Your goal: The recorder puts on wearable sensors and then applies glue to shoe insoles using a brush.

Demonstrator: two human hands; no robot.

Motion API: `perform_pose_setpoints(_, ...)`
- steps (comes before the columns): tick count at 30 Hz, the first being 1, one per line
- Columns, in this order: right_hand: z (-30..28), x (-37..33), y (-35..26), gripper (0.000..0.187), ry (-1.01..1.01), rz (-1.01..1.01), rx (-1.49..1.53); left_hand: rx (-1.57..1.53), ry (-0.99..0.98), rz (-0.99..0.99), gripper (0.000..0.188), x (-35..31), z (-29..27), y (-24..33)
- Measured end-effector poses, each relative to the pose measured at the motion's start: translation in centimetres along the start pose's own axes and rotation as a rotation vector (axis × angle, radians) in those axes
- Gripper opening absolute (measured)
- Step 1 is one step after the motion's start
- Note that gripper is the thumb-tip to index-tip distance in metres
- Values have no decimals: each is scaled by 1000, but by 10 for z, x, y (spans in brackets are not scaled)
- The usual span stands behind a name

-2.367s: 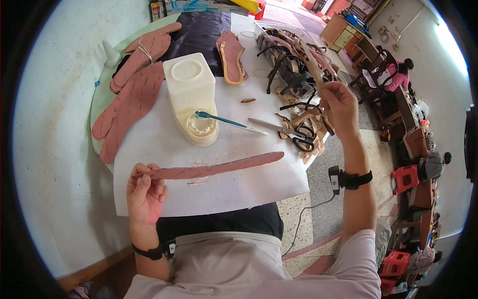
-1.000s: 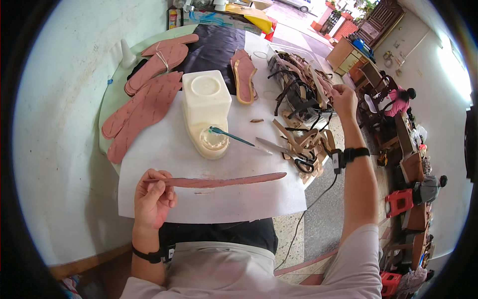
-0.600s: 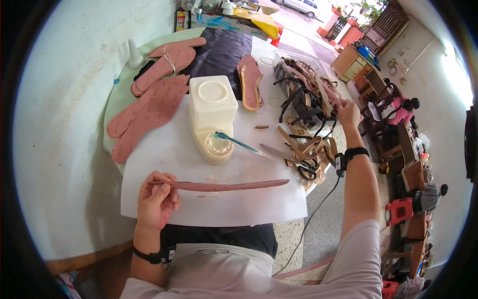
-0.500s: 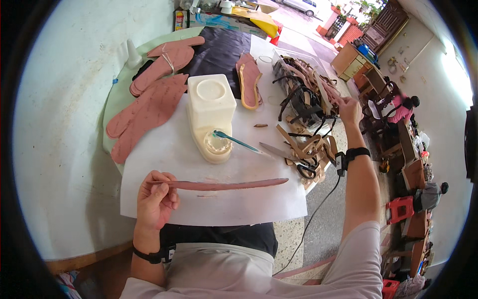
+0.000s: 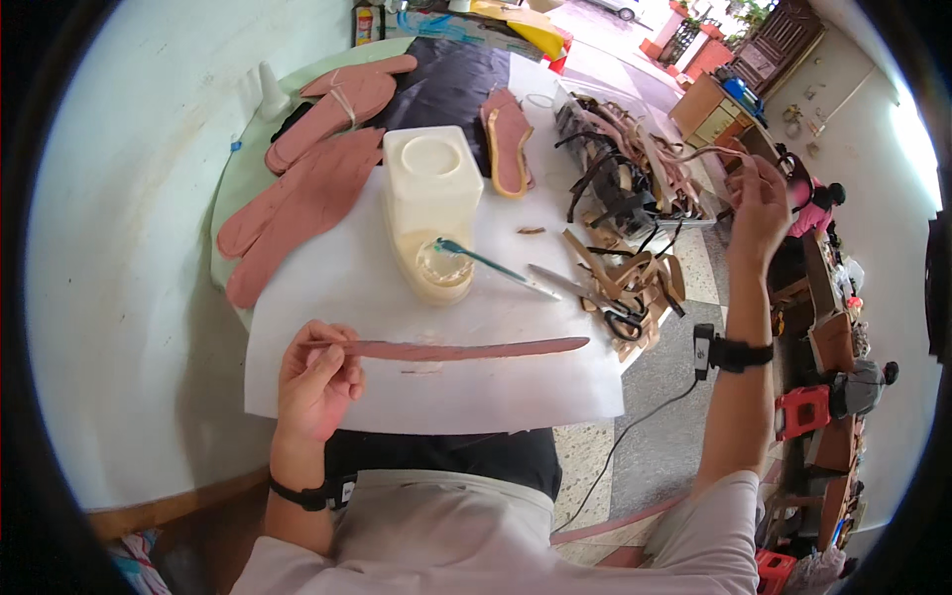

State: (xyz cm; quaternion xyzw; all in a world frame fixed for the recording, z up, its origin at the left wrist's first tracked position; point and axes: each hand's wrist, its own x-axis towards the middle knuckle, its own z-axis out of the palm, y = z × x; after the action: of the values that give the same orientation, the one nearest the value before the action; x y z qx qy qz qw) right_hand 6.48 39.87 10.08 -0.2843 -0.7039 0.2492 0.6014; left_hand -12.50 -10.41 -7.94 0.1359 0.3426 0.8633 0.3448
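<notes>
Pinched at its left end, a pink insole (image 5: 476, 350) is held edge-on above the white sheet by my left hand (image 5: 319, 382). At the right my right hand (image 5: 760, 213) is raised, its fingers closed on a thin pink strip (image 5: 709, 151). That strip runs back to a tangle of pink, black and brown strips (image 5: 635, 164) in a clear plastic box (image 5: 694, 220). Mid-table stands a cream glue bottle (image 5: 436, 164) with an open well in front. A teal-tipped brush (image 5: 501, 270) rests with its bristles in the well.
Pink insoles (image 5: 297, 213) lie in piles at the left. An insole with a tan edge (image 5: 511, 149) rests near the black sheet (image 5: 451, 99). Scissors (image 5: 585, 293) lie beside tan strips (image 5: 645, 278) at the right. People sit farther off near a red stool (image 5: 801, 412).
My right hand has moved right and nearer, away from the box, drawing the pink strip out in its fingers. My left hand still holds the insole edge-on.
</notes>
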Motion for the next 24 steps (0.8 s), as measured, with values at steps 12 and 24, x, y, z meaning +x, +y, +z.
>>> perform_pose_setpoints(12, -8, -112, -85, 30, -399, 33, 333, 95, -4, -14, 8, 6, 13, 1)
perform_pose_setpoints(24, 34, -157, -117, 10, -633, -228, 109, 261, 46, 34, 8, -4, 33, 10)
